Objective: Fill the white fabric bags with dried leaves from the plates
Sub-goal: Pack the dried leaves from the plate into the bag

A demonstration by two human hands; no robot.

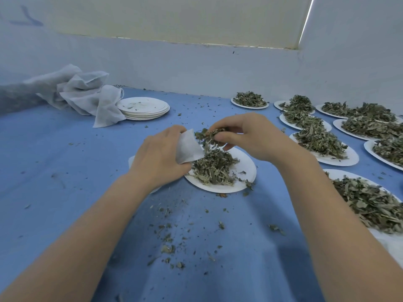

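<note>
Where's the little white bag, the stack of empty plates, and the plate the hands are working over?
little white bag (189, 149), head view, on its flat side.
stack of empty plates (142, 105), head view, on the top plate's middle.
plate under the hands (245, 165), head view, on its bare right rim.

Left hand (160, 156) holding a small white fabric bag (188, 147), right hand (250, 136) pinching a tuft of dried green leaves (209, 134) above a round white paper plate (244, 171), blue cloth-covered table (65, 171), leaf-heaped white plates (340, 159) at three o'clock, stack of empty white plates (144, 107) at eleven o'clock.
</note>
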